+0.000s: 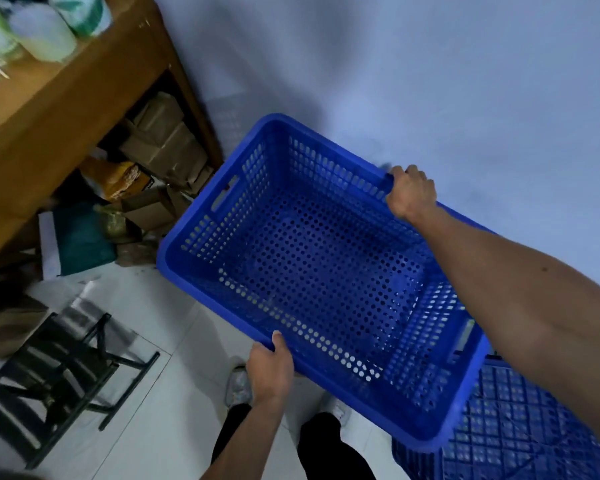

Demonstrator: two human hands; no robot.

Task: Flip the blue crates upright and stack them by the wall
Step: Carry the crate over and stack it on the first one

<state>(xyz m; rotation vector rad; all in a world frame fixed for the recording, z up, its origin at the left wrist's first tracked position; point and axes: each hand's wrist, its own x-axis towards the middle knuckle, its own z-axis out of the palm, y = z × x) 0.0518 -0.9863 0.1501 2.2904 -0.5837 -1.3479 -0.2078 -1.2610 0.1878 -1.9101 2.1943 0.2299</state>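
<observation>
crate of perforated blue plastic, upright, clamped at opposite rims by our left hand and right hand; we judge it light, stiff.

Two blue crates, two hands, one wooden table, one black metal frame

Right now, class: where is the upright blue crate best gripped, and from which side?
On the blue crate, probably the handle slots cut in each short end wall just under the rim: one hand per end, fingers entering from outside.
</observation>
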